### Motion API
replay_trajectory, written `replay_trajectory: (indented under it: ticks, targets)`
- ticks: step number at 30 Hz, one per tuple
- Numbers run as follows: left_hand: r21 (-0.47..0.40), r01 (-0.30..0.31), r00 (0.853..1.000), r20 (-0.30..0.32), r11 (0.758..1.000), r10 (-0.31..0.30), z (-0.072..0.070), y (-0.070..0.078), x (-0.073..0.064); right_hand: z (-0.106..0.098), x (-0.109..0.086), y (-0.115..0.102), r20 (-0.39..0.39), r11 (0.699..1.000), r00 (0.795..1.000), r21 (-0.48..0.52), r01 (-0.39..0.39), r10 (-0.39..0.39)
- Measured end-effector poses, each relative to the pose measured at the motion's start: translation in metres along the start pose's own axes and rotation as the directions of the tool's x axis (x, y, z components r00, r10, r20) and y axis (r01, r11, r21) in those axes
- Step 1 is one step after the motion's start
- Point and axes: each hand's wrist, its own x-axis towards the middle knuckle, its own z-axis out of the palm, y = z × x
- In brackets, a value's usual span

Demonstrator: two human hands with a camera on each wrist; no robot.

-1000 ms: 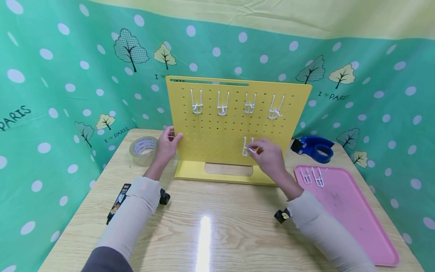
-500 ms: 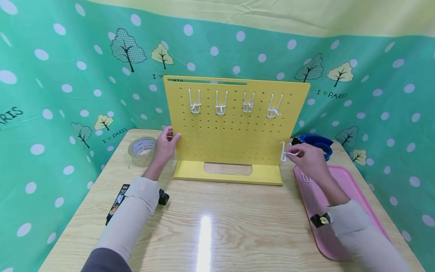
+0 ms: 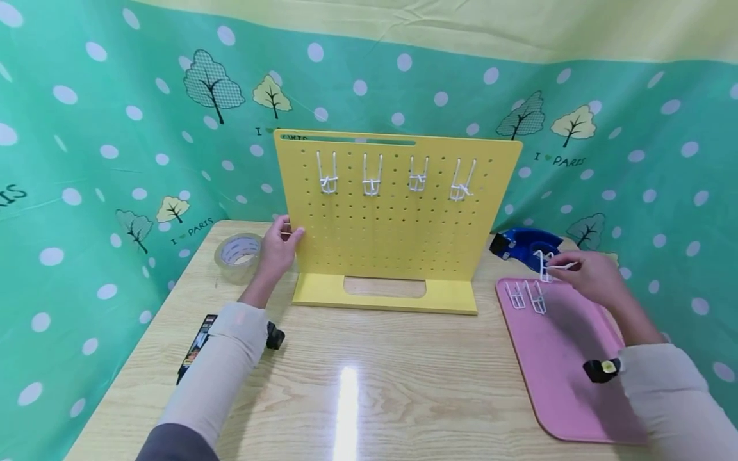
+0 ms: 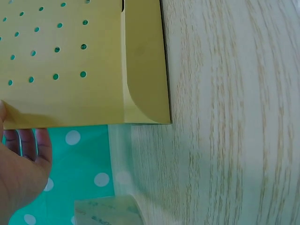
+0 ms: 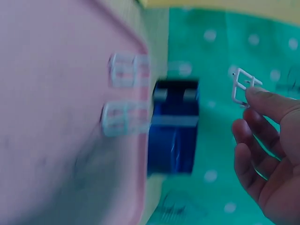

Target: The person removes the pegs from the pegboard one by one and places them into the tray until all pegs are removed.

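Note:
My left hand (image 3: 278,246) grips the left edge of the yellow pegboard (image 3: 380,237), thumb in front and fingers behind, as the left wrist view (image 4: 23,168) also has it. Between thumb and fingers, my right hand (image 3: 594,275) pinches a white wire pegboard hook (image 3: 544,267) above the far end of the pink tray (image 3: 553,358). In the right wrist view the held hook (image 5: 241,86) stands out past the thumb tip. Two more white hooks (image 3: 535,298) lie side by side on the tray. Several white hooks (image 3: 371,176) hang in a row along the board's upper part.
A blue tape dispenser (image 3: 527,246) stands behind the tray. Left of the board is a roll of clear tape (image 3: 237,256). A thin black package (image 3: 196,349) lies by my left forearm on the wooden table (image 3: 346,358). A green dotted curtain (image 3: 357,64) surrounds the table.
My right hand has carried the hook from the front of the board's lower right rightward to above the tray. My left hand keeps its grip on the board's edge.

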Motion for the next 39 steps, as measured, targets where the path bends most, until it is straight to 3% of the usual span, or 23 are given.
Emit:
replay_trajectory:
  ticks: [7,10,17,26,33,39]
  targets:
    - [0.004,-0.001,1.000,-0.001,1.000,0.001,-0.002,-0.001,0.000,-0.001,-0.004,0.045,0.083,0.999,0.996,-0.051,-0.010,0.014]
    - [0.009,-0.008,1.000,-0.002,1.000,0.008,-0.002,-0.001,0.001,0.004,-0.007,0.056,0.141,0.998,0.989,-0.064,-0.022,0.031]
    - [0.001,-0.008,1.000,0.001,1.000,0.008,-0.002,0.000,0.001,0.026,-0.004,0.077,0.174,0.995,0.984,-0.101,-0.013,0.031]
    - [0.004,0.010,1.000,0.020,1.000,-0.010,-0.001,0.001,0.001,0.043,-0.005,0.083,0.219,0.994,0.971,-0.058,-0.088,0.099]
    - [0.000,0.009,1.000,0.016,1.000,-0.009,-0.002,0.001,0.001,0.043,-0.004,0.081,0.192,0.995,0.979,-0.087,-0.049,0.065]
    - [-0.001,0.009,1.000,0.018,1.000,-0.009,-0.003,-0.001,0.000,0.040,-0.004,0.082,0.214,0.991,0.967,-0.043,-0.130,0.136]
